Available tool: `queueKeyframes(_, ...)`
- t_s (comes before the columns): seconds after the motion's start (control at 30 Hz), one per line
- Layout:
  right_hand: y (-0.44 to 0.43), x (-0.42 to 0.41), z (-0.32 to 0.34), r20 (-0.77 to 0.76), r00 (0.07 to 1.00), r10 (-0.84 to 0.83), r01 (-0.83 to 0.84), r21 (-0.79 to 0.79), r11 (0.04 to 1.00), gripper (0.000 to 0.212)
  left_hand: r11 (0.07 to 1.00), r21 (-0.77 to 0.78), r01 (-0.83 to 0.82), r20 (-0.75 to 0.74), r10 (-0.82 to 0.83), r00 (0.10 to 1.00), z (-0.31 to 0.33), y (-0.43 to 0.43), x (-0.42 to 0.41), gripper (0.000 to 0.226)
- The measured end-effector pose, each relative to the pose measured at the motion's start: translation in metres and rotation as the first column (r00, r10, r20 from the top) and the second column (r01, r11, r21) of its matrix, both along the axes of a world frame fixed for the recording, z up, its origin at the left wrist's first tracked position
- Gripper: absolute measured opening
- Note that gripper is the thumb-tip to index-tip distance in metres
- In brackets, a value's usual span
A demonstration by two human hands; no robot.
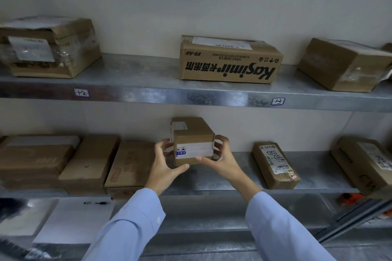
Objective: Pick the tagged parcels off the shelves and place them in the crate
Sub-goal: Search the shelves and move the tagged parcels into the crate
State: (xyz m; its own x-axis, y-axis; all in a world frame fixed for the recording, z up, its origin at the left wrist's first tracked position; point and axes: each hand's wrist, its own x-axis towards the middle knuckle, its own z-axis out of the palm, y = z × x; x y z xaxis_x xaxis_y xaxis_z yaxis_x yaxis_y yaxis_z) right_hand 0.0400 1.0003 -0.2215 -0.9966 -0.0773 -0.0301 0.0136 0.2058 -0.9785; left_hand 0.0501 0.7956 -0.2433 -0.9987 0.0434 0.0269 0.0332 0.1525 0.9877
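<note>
Handling: small parcel (193,142) is stiff taped cardboard, looks light, not slippery. Best hold is on two opposite side faces, thumbs near bottom front edge.
Parcel is over lower shelf (233,176), between both hands; lifted or resting, cannot tell.
Left hand (167,161) curled on left side, right hand (220,154) curled on right side.
Crate not in view.

- The carton (230,63) on the upper shelf shows the brand "Kasimir" in bold black, upside down, with Chinese characters beside it.
- The same face, also upside down, reads "#9-A#", with a small line ending "NEW STATIONERY".
- On the upper shelf edge (191,96), the left tag (81,93) and the right tag (278,101) carry handwritten marks, seemingly "十2" and "十3".
- The long parcel (275,165) on the lower shelf has a label with handwriting, apparently "5082".
- The small parcel (193,144) has a label whose print is too small to read.
</note>
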Motion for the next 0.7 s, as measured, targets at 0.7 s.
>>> queueKeyframes(0.7,0.006,-0.006,-0.033,0.019,1.0,0.018,-0.018,-0.009,1.0,0.066,0.996,0.061,-0.067,0.013,0.066,0.998,-0.027,0.01,-0.01,0.06)
